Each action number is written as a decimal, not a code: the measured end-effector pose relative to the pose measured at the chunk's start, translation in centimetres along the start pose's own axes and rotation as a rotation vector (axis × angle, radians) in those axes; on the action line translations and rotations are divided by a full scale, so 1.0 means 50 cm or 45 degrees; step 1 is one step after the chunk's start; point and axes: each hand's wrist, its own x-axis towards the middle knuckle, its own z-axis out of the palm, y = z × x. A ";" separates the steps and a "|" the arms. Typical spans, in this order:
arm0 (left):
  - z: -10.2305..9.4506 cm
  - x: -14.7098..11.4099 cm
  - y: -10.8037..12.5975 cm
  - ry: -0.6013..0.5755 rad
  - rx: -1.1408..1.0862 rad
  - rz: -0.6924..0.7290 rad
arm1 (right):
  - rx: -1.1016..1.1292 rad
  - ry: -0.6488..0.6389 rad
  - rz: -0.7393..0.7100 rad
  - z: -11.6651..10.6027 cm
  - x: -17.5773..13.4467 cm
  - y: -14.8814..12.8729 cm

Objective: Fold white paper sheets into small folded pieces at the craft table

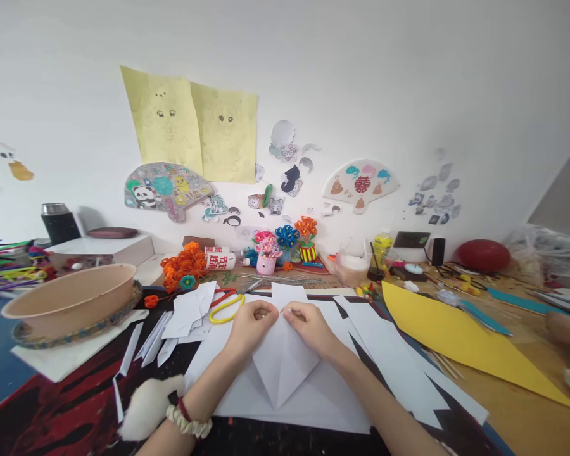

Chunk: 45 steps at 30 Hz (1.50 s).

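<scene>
A folded piece of white paper [285, 361], kite-shaped with a crease down its middle, lies over larger white sheets [332, 405]. My left hand [255, 323] pinches it near the upper middle, thumb against fingers. Close beside, my right hand [308, 323] pinches the same paper, the two sets of fingertips almost meeting. A rectangular end of paper sticks up behind my fingers. Just left of my left hand lie scissors [227, 310] with yellow handles. White paper scraps [190, 313] are heaped farther left.
At left stands a beige basin [71, 297]. Pipe-cleaner flowers in small pots [266, 263] line the back by the wall. White strips [394, 354] and yellow card [460, 342] lie right. Another person's hand [567, 329] shows blurred at the right edge.
</scene>
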 end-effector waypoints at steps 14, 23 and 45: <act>-0.001 0.008 -0.011 0.010 0.207 0.066 | -0.038 0.003 0.001 -0.001 0.000 -0.001; 0.000 0.006 -0.013 -0.006 0.243 0.072 | -0.077 0.041 -0.011 -0.002 -0.001 -0.007; 0.006 -0.008 0.008 -0.029 0.129 0.025 | -0.110 0.425 -0.003 -0.051 0.016 0.015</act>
